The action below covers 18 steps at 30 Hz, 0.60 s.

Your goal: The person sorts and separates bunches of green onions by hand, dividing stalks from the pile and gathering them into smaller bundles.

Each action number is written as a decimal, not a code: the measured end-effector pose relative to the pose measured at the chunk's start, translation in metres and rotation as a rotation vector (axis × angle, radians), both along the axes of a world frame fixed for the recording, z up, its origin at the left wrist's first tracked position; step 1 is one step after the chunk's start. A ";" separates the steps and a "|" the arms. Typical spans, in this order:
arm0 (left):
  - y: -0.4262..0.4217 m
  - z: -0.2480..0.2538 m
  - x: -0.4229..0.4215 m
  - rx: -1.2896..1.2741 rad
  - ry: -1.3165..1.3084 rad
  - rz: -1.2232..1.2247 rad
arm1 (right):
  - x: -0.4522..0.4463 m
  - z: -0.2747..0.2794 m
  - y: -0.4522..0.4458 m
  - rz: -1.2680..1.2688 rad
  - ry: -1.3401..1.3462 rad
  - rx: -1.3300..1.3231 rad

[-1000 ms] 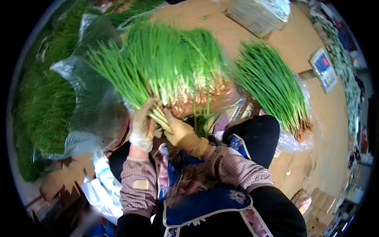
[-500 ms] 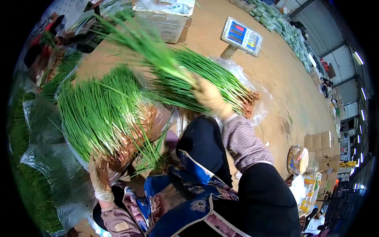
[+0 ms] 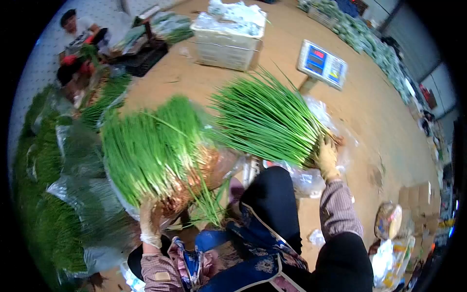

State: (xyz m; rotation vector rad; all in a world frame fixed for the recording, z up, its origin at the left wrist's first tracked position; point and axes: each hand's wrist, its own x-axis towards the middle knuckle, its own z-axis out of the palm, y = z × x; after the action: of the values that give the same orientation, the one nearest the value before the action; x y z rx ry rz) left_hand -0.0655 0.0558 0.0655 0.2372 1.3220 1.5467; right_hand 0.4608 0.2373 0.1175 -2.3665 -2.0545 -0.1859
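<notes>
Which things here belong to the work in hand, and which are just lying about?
Work in hand:
- left pile of green onions, left hand at its edge
- right pile, right hand at its root end

Apparently just lying about:
- crate
- digital scale, untouched
- cardboard boxes

Packing warehouse, shown by the digital scale (image 3: 322,64) and stacked cardboard boxes (image 3: 419,207).

The right hand in a tan glove (image 3: 327,158), earlier raising a green onion bunch over the broad pile of long green onions (image 3: 272,117), now touches that pile's root end.
</notes>
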 end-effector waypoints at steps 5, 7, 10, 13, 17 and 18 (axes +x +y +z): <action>-0.004 0.006 -0.004 -0.057 -0.004 -0.054 | -0.059 -0.015 0.015 0.454 0.221 0.251; -0.004 -0.007 -0.008 -0.115 0.040 0.003 | -0.098 -0.008 0.014 0.541 0.270 0.207; -0.005 -0.002 -0.005 -0.083 0.013 0.056 | -0.155 -0.011 0.011 0.718 0.372 0.164; -0.010 -0.016 -0.015 -0.079 0.068 0.002 | -0.212 -0.031 -0.006 0.875 0.480 0.085; -0.001 -0.009 -0.035 -0.035 0.161 -0.033 | -0.273 -0.066 -0.046 1.101 0.469 -0.160; 0.002 -0.006 -0.042 -0.013 0.174 -0.040 | -0.284 -0.084 -0.055 1.129 0.467 -0.346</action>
State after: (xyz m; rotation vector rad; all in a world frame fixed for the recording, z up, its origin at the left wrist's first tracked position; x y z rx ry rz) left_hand -0.1078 0.0577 0.0596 0.3945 1.4534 1.5102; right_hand 0.1763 0.1825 0.0334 -0.8363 -2.8383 0.6778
